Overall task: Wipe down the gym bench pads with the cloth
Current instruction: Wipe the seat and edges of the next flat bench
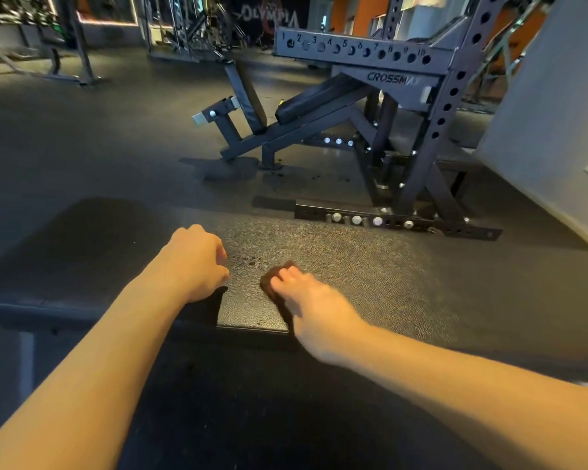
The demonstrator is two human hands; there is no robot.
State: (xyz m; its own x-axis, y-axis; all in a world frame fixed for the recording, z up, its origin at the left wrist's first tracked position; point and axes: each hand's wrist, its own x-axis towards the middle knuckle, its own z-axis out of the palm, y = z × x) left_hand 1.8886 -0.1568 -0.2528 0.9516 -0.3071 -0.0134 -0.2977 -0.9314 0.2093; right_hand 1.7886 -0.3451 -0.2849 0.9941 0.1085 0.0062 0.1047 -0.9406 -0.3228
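A black textured bench pad stretches across the foreground, and a second, darker pad adjoins it on the left across a narrow gap. A small dark brown cloth lies on the right pad near its left end. My right hand sits on the cloth with its fingers curled over it, holding it against the pad. My left hand rests at the gap between the pads with its fingers curled under; nothing shows in it. A few wet droplets sit on the pad between my hands.
Behind the bench stands a dark power rack with numbered holes, and an incline bench inside it. The rack's foot bar lies just beyond the pad. A grey wall rises on the right. More machines stand at the far left.
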